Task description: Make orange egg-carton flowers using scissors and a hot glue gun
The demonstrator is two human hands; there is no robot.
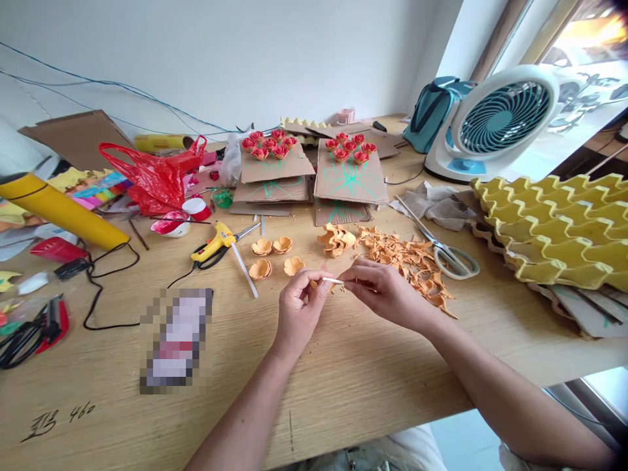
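Note:
Both hands are close together over the middle of the table. My left hand [299, 314] is closed in a pinch around a small orange egg-carton piece [333, 281] with a pale edge turned up. Fingers of my right hand [383, 291] pinch the right end of the same piece; its full shape is hidden by the fingers. Just beyond lie several orange petal cups [260, 269], cut like small flowers. Behind the hands is a nested stack of orange cups [336, 240], with a heap of orange scraps [407, 255] to its right.
Scissors [456, 261] lie right of the scraps. A yellow glue gun [220, 242] with a glue stick [244, 269] lies left. Red flowers [348, 147] stand on cardboard [350, 176] at the back. Yellow egg trays [564, 229] and a fan [500, 124] are right, a blurred-out object [179, 340] left.

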